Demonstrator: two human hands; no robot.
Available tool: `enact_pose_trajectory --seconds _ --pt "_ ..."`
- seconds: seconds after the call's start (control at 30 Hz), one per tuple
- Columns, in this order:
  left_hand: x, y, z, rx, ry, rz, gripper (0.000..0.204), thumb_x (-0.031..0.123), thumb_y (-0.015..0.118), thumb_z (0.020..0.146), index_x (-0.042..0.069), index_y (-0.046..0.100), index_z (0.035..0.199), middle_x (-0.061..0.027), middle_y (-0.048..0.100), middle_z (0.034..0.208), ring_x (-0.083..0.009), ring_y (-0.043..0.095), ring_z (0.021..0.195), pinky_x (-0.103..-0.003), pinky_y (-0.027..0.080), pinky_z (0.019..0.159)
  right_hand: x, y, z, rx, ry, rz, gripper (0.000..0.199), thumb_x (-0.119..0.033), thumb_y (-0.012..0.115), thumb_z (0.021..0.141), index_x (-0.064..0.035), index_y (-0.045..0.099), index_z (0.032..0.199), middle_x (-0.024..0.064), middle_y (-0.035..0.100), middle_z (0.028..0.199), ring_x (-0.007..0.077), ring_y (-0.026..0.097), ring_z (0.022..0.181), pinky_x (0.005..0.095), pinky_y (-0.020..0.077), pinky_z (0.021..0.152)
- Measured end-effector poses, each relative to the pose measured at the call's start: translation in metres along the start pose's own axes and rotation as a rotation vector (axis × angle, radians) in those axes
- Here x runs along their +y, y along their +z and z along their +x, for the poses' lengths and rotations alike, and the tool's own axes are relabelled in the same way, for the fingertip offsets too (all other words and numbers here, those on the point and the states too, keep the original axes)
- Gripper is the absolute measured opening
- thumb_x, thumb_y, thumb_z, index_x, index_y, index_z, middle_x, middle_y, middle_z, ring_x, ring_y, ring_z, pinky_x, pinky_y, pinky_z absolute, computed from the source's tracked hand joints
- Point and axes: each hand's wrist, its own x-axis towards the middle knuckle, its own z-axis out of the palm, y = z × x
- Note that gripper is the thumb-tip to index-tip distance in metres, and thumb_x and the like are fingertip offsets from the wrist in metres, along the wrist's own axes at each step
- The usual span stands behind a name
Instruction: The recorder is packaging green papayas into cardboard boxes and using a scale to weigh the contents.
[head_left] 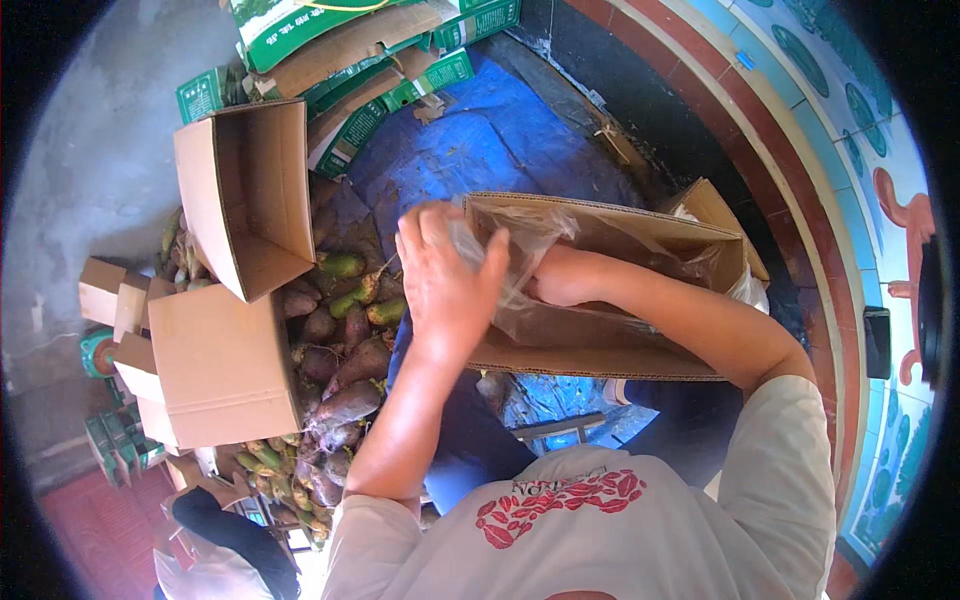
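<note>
An open cardboard box [600, 357] stands in front of my body, with a clear plastic bag [520, 262] lining it. My left hand [445, 275] is at the box's left end, thumb and fingers apart, against the edge of the bag. Into the box reaches my right hand [562, 277], its wrist bent and its fingers hidden in the folds of the plastic. Whether those fingers grip the film cannot be made out.
Purple and green root vegetables [350, 370] lie heaped to the left. Empty cardboard boxes [225, 365] stand on and beside the heap. Green printed cartons [370, 100] are stacked at the far left over a blue tarp [480, 140]. Another person's dark sleeve [235, 540] shows at lower left.
</note>
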Motion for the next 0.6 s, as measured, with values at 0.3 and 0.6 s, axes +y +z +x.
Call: enact_pose_trajectory --seconds 0.3,0.6 --pt "-0.063 0.019 -0.006 -0.105 -0.322 -0.343 0.017 0.009 0.05 0.077 -0.002 0.054 0.09 -0.0174 0.06 0.082 -0.0302 0.058 0.075 -0.035 0.044 0.07 -0.086 -0.061 -0.028 0.11 0.121 -0.195 0.019 -0.018 0.05 0.077 -0.0012 0.055 0.085 0.0198 0.059 0.078 0.036 0.058 0.078 0.0451 0.0455 0.071" --pt "-0.094 0.007 -0.015 -0.501 -0.496 -0.4 0.019 0.006 0.047 0.076 -0.004 0.058 0.088 -0.0146 0.062 0.078 -0.0207 0.058 0.072 -0.03 0.044 0.067 -0.048 -0.009 0.008 0.08 0.001 -0.001 0.026 -0.011 0.054 0.076 -0.0016 0.051 0.1 0.0217 0.055 0.103 0.0367 0.054 0.094 0.0454 0.0427 0.078"
